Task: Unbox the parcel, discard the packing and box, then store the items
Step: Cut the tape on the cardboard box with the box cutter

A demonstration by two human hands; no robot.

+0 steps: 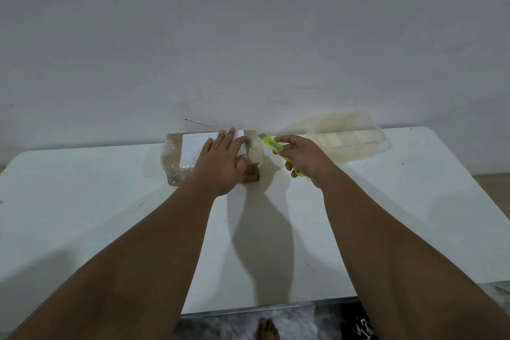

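Two bare forearms reached in from the bottom edge, their elbows cut off by the frame. Between them, past the table's near edge, the toes of a bare foot [267, 328] showed on a dark patterned floor [303, 323]; the rest of the foot was out of frame.

On the white table [82, 201], at its far edge by the grey wall [248, 36], sat the parcel [174, 156], a brown box wrapped in clear film. The left hand [220, 163] lay flat on top of it, fingers straight and slightly spread, pressing down and gripping nothing. It hid the near right part of the box and part of a white label [193, 150], whose print was too small to read.

Just right of the parcel, the right hand [303, 159] was curled round a yellow-green cutter [271, 145], grasping it by the handle. The cutter's far end pointed left, toward the parcel's far right corner. Whether a blade was out, and whether the tip touched the box, could not be told: that end was small and dim against the film. The handle's near end stuck out below the fist.

Further right, at the table's far edge, stood a clear plastic container [345, 138] divided into compartments. Its walls were hazy, and anything inside was hard to make out.
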